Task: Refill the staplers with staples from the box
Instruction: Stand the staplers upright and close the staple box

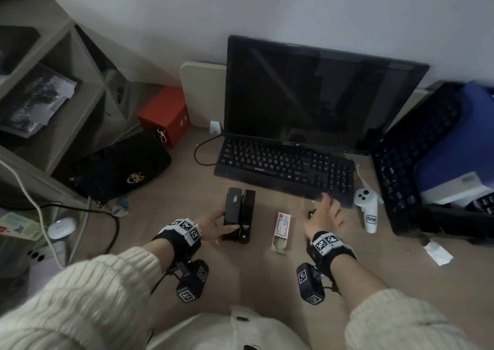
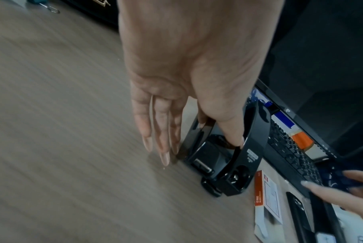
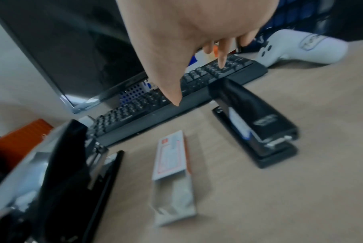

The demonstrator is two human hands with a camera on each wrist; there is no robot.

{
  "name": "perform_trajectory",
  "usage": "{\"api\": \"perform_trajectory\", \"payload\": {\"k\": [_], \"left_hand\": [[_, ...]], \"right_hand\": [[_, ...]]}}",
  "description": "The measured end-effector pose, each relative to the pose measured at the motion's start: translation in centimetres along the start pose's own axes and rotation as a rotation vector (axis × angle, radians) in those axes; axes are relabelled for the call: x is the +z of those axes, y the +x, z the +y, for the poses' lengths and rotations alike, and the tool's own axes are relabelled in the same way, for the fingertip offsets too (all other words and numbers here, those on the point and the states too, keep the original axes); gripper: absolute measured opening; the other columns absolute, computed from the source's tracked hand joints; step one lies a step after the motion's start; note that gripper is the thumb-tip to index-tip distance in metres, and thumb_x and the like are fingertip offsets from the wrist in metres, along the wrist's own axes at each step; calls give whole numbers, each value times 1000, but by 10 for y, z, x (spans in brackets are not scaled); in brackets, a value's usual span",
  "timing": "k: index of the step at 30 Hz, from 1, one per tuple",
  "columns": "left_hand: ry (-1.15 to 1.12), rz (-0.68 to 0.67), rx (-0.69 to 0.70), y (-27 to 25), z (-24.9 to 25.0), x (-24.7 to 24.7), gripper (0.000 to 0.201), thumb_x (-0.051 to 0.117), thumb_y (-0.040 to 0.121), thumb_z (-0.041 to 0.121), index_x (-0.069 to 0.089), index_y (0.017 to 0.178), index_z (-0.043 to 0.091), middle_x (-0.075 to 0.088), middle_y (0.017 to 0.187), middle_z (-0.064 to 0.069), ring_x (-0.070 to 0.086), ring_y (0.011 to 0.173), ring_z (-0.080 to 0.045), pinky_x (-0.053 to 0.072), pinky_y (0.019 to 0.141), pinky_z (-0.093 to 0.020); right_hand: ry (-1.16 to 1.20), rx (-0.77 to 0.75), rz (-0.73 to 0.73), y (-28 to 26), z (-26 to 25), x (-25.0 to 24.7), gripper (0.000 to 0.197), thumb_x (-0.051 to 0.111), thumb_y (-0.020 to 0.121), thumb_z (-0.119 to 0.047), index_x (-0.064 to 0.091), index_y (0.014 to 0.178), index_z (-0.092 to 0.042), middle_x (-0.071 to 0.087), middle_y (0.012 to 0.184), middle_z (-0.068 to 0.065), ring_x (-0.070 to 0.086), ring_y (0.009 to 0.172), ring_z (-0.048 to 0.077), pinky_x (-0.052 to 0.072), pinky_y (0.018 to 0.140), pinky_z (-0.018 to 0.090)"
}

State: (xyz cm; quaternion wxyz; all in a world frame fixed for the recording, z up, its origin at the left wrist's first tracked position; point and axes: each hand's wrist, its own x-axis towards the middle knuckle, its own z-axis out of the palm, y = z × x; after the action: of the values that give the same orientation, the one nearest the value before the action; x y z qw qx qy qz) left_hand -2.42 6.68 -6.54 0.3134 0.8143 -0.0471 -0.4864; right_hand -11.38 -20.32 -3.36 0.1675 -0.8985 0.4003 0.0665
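— What is your left hand [image 1: 213, 225] doing?
— Your thumb and forefinger pinch the raised top of the open black stapler [image 1: 239, 214]; your other fingers [image 2: 155, 131] hang straight beside it, down toward the wooden surface [image 1: 254, 277].

— And your right hand [image 1: 324, 214]?
— It hovers with fingers spread loosely, holding nothing, above the second black stapler [image 3: 257, 125], which lies closed just in front of the keyboard [image 1: 286, 163].

— Where is the staple box [image 1: 281, 232]?
— It lies flat between the two staplers, touching neither, its near end open.

— Farther out?
— A dark monitor [image 1: 315, 95] stands behind the keyboard, and a white controller [image 1: 367, 209] lies to your right.
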Motion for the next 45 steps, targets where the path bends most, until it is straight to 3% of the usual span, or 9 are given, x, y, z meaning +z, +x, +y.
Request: {"api": "perform_trajectory", "payload": {"k": [4, 8, 13, 21, 25, 28, 31, 34, 45], "left_hand": [[2, 6, -8, 6, -1, 5, 74, 63, 87, 57, 29, 149, 33, 72, 97, -6, 73, 79, -20, 59, 66, -34], [18, -19, 6, 2, 2, 6, 74, 61, 90, 56, 27, 151, 32, 72, 109, -13, 72, 85, -23, 59, 67, -31], [38, -23, 21, 0, 1, 3, 78, 62, 89, 56, 27, 152, 29, 72, 110, -11, 73, 86, -19, 55, 56, -24], [20, -58, -3, 2, 5, 5, 77, 61, 91, 52, 24, 154, 30, 71, 110, -14, 70, 86, -22, 55, 59, -26], [-17, -55, -6, 3, 4, 5, 75, 62, 92, 48, 24, 154, 28, 67, 93, -8, 68, 80, -20, 54, 62, -27], [-33, -63, -17, 4, 2, 6, 76, 63, 91, 48, 24, 154, 28, 67, 97, -11, 66, 77, -17, 54, 73, -34], [15, -52, 9, 0, 5, 5, 77, 63, 91, 50, 23, 154, 30, 70, 111, -14, 68, 78, -18, 55, 65, -28], [60, -40, 45, -6, 7, 5, 70, 62, 91, 50, 30, 152, 33, 69, 98, -6, 68, 70, -13, 53, 55, -22], [89, -76, 42, -9, 0, 3, 76, 64, 88, 53, 24, 151, 36, 72, 101, -2, 72, 80, -13, 55, 59, -25]], "right_hand": [[83, 130, -121, -5, 28, 22, 76, 57, 85, -50, 16, 142, -21, 42, 132, 16, 48, 117, 39, 41, 97, 52], [50, 224, -194, 3, 44, 34, 41, 59, 85, -35, 55, 115, -7, 66, 107, 13, 63, 95, 33, 53, 83, 39], [166, 275, -113, 5, 31, 24, 36, 58, 83, -40, 60, 104, -10, 68, 97, 12, 65, 89, 33, 49, 73, 33], [242, 100, -13, -1, -9, 11, 38, 53, 88, -46, 54, 107, -13, 65, 99, 6, 65, 92, 32, 52, 75, 36], [338, 18, 18, -7, -28, 10, 37, 51, 89, -51, 53, 102, -16, 67, 97, 5, 65, 87, 29, 55, 78, 43], [341, -41, -38, -13, -39, 19, 38, 52, 88, -52, 54, 102, -18, 67, 94, 3, 66, 85, 26, 56, 76, 41], [297, -100, -145, -22, -46, 33, 41, 52, 85, -55, 54, 105, -19, 68, 98, 1, 66, 86, 25, 56, 77, 40], [246, -109, -197, -28, -51, 43, 45, 53, 85, -54, 53, 110, -17, 66, 107, 4, 64, 96, 29, 53, 82, 39], [137, -191, -357, -35, -52, 52, 47, 48, 87, -60, 52, 113, -21, 67, 102, 3, 66, 91, 25, 55, 81, 39]]}}
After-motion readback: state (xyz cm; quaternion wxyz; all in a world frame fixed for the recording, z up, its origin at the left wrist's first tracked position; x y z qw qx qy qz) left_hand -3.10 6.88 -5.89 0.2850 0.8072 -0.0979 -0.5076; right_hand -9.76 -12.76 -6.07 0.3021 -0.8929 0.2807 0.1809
